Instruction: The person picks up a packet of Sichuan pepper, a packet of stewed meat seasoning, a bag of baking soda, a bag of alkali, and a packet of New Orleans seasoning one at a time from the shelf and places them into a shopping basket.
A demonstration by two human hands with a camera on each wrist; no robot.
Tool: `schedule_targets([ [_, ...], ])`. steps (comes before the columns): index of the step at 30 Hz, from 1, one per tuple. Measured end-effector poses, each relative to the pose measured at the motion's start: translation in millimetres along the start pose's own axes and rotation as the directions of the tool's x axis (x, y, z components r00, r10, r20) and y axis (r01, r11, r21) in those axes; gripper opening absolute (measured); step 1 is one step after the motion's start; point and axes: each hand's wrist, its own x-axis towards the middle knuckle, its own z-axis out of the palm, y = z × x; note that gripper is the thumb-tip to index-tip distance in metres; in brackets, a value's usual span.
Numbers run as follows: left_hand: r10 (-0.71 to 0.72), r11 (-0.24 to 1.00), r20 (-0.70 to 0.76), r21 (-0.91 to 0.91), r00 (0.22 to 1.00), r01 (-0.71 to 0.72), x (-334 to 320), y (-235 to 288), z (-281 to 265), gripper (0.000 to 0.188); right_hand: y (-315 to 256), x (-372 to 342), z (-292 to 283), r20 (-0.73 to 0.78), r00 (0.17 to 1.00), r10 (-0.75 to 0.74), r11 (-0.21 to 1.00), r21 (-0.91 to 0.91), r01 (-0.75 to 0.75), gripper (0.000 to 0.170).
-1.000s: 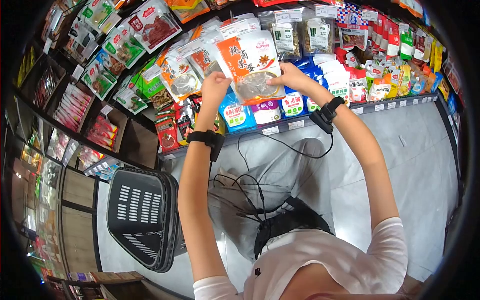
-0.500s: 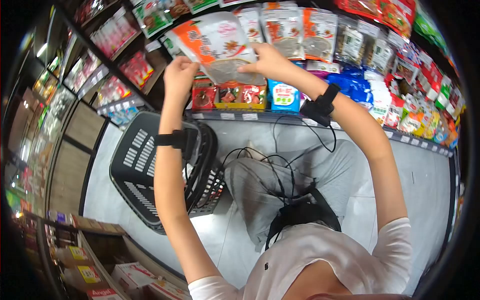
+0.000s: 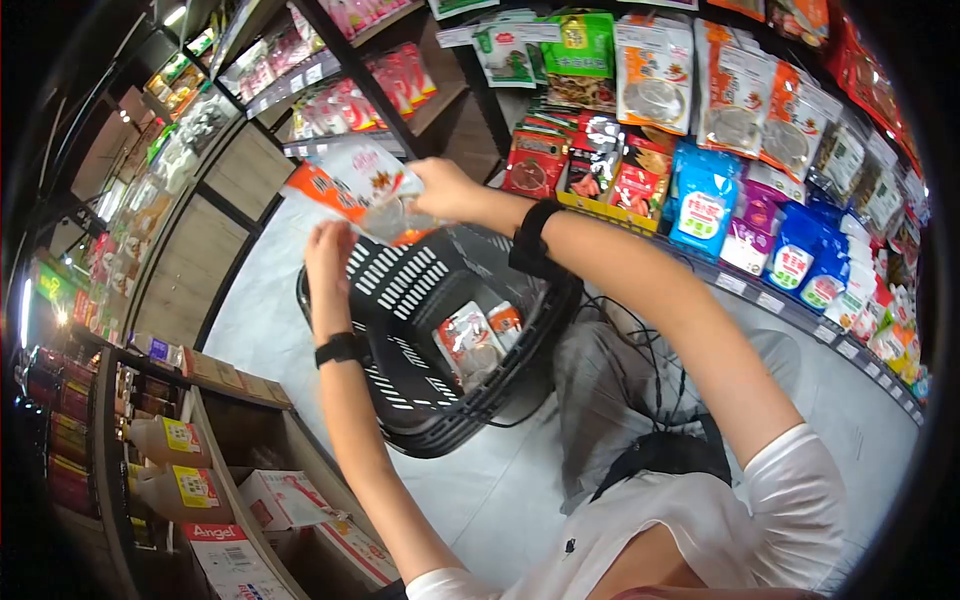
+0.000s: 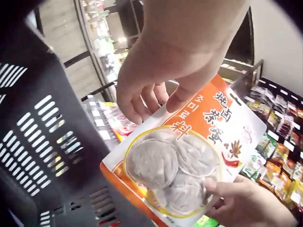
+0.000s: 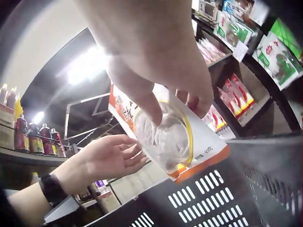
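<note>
My right hand [image 3: 447,190] pinches a white-and-orange seasoning packet [image 5: 161,135] near one edge, its thumb pressed on the clear window. Round grey pouches show through that window [image 4: 173,170]. The packet is held tilted over the far side of a black shopping basket [image 3: 395,385]. At the packet's other edge is my left hand [image 5: 106,158], its fingers loosely bent and its thumb [image 4: 177,98] right at the border. Inside the basket lies a similar white-and-orange packet [image 3: 468,340], with a smaller orange one [image 3: 505,322] beside it.
To the right, a low shelf holds hanging seasoning packets [image 3: 655,75] and blue pouches [image 3: 705,200]. At lower left, shelving bears large jugs [image 3: 180,488] and a carton [image 3: 290,498]. My legs [image 3: 615,400] are just right of the basket; cables run across them.
Both hands have carried the packet left, away from the shelf and over the basket. The head view has turned left, bringing the basket's contents into sight. The left hand's grip has loosened.
</note>
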Motion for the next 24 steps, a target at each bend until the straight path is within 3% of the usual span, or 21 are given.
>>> schedule_targets([
  [1, -0.05, 0.998, -0.013, -0.042, 0.999, 0.049, 1, -14, -12, 0.006, 9, -1, 14, 0.034, 0.999, 0.03, 0.998, 0.046, -0.032, 0.034],
  [4, -0.134, 0.982, 0.013, -0.13, 0.991, 0.134, -6, -55, -33, 0.005, 52, 1, 55, 0.14, 0.986, 0.087, 0.992, -0.105, -0.073, 0.039],
  [7, -0.423, 0.905, -0.009, 0.04, 0.906, 0.423, -6, -81, -49, 0.011, 86, -2, 64, 0.397, 0.911, 0.112, 0.991, -0.111, -0.074, 0.041],
  [8, -0.519, 0.846, 0.008, 0.142, 0.855, 0.513, -7, -80, -52, 0.012, 92, -4, 63, 0.474, 0.847, 0.241, 0.971, -0.109, -0.215, 0.043],
  [10, -0.583, 0.786, 0.043, 0.282, 0.811, 0.55, -10, -73, -51, 0.018, 101, -8, 60, 0.608, 0.645, 0.463, 0.865, -0.15, -0.48, 0.048],
  [13, -0.675, 0.642, 0.042, 0.524, 0.737, 0.559, -14, -70, -47, 0.028, 110, -21, 58, 0.663, 0.408, 0.628, 0.707, -0.267, -0.655, 0.054],
  [16, -0.76, 0.462, -0.008, 0.696, 0.649, 0.549, -17, -80, -43, 0.028, 96, -24, 42, 0.693, 0.21, 0.69, 0.67, -0.5, -0.549, 0.053],
  [19, -0.878, 0.225, -0.052, 0.833, 0.476, 0.505, -12, -98, -38, 0.028, 114, -27, 50, 0.684, 0.197, 0.702, 0.671, -0.544, -0.504, 0.045],
  [22, -0.924, 0.109, -0.092, 0.867, 0.371, 0.486, -11, -115, -32, 0.027, 141, -33, 64, 0.653, 0.143, 0.743, 0.633, -0.618, -0.467, 0.035],
  [24, -0.936, 0.073, -0.093, 0.894, 0.341, 0.443, -15, -120, -26, 0.026, 146, -35, 70, 0.616, 0.121, 0.779, 0.599, -0.671, -0.437, 0.032],
])
